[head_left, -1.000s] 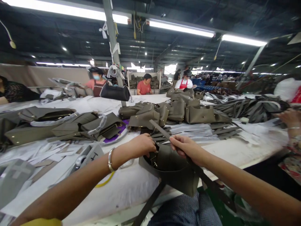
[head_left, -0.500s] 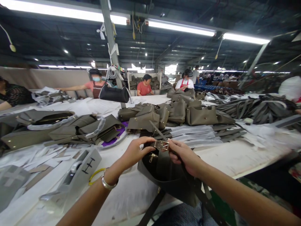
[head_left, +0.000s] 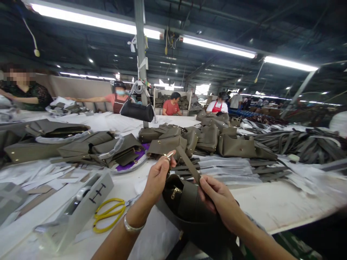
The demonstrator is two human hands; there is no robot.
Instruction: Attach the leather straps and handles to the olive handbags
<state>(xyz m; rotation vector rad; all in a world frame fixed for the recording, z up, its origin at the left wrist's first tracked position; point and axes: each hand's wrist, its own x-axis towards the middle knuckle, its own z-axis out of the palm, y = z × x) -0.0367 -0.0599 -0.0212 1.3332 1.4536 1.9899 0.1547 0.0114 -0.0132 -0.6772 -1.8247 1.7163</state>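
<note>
An olive-green leather bag (head_left: 189, 209) rests at the near edge of the white table (head_left: 271, 202), its mouth open toward me. My left hand (head_left: 158, 177) pinches a small metal buckle (head_left: 169, 155) just above the bag's rim. My right hand (head_left: 217, 196) grips the bag's flat olive strap (head_left: 188, 164), whose free end points up and left toward the buckle. A silver bangle circles my left wrist.
Yellow-handled scissors (head_left: 108, 213) and a grey tape dispenser (head_left: 84, 202) lie left of the bag. Piles of olive bags (head_left: 211, 137) and bag parts (head_left: 94, 146), paper strips and dark straps (head_left: 298, 141) cover the table. Several other people work at the far side.
My left hand took the buckle off the strap end and lifted it; the right hand kept hold of the strap. The camera tilted, bringing the scissors into view.
</note>
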